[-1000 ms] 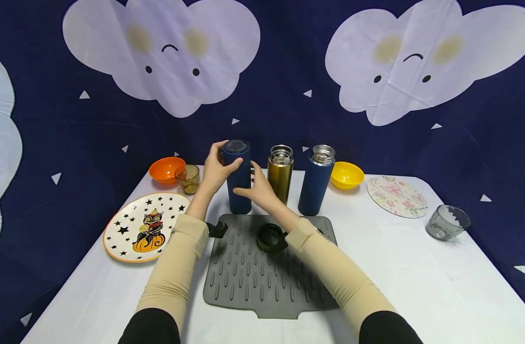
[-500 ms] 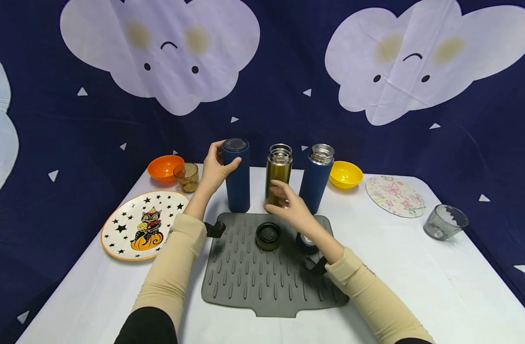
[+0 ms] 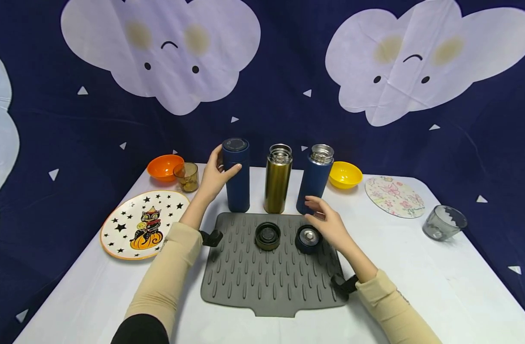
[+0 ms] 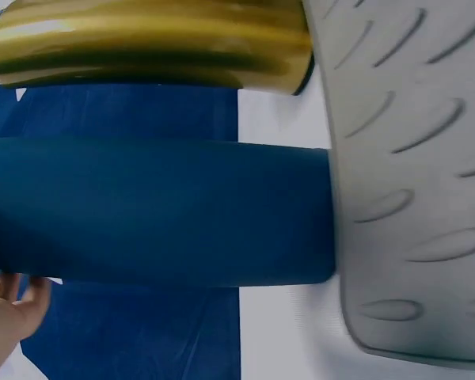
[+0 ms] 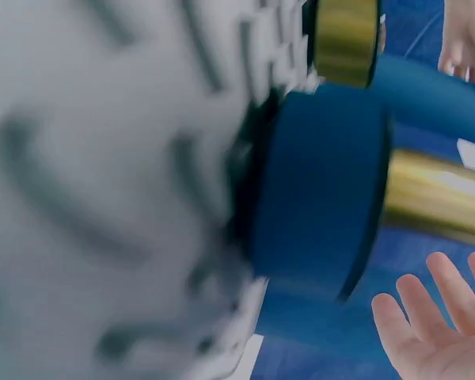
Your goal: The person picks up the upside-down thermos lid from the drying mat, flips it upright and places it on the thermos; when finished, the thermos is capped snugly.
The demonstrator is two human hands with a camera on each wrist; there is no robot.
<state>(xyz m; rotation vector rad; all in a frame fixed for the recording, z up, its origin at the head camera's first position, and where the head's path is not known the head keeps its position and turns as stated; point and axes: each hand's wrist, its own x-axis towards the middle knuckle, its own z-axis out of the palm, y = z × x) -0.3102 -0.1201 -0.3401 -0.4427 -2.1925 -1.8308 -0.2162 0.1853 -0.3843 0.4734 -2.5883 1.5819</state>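
My left hand [image 3: 212, 180] holds the upper part of a capped blue thermos [image 3: 238, 191], with its thumb across the front and its fingers at the far side. This thermos stands upright behind a grey drying mat [image 3: 271, 286]. My right hand [image 3: 330, 228] holds nothing; its fingers are spread beside a dark blue lid [image 5: 321, 190] that lies underside up on the mat. To the left of that lid sits a gold lid [image 3: 267, 237], also underside up. An uncapped gold thermos [image 3: 277, 186] and an uncapped blue thermos [image 3: 314, 179] stand behind the mat.
At left lie a patterned plate [image 3: 125, 215], an orange bowl [image 3: 161, 169] and an amber glass [image 3: 187, 177]. On the right are a yellow bowl [image 3: 345, 175], a round floral board [image 3: 396, 197] and a tilted grey glass [image 3: 444, 223]. A dark cloth hangs behind the table.
My right hand has left the capped blue thermos and moved right and towards me, to beside the dark blue lid. The left hand has slid slightly down on the thermos.
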